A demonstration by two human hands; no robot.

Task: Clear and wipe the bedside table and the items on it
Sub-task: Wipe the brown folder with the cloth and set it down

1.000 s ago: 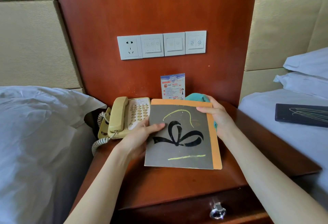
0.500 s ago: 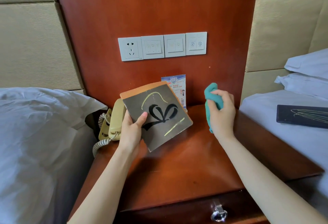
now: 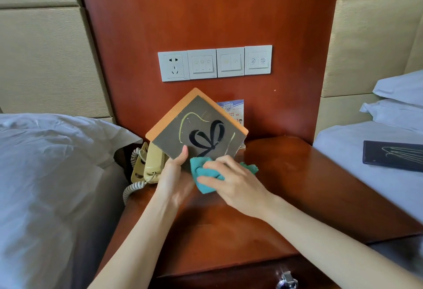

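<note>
A grey booklet [image 3: 201, 126] with an orange edge and a black bow drawing is held up above the red-brown bedside table [image 3: 286, 188], tilted like a diamond. My left hand [image 3: 174, 174] grips its lower corner, thumb on the cover. My right hand [image 3: 231, 181] presses a teal cloth [image 3: 201, 174] against the booklet's lower edge. A beige telephone [image 3: 151, 162] with a coiled cord sits at the table's left rear, partly hidden by the booklet. A small printed card [image 3: 235, 110] stands against the wall panel behind the booklet.
White-sheeted beds flank the table on the left [image 3: 45, 185] and right [image 3: 366, 151]. A dark folder [image 3: 393, 156] lies on the right bed. A socket and switch plates [image 3: 215, 63] are on the wood panel. A drawer knob [image 3: 286, 279] shows at the table front.
My left hand lifted the booklet off the table and turned it upright. My right hand picked up the teal cloth from behind it and brought it onto the booklet's lower edge.
</note>
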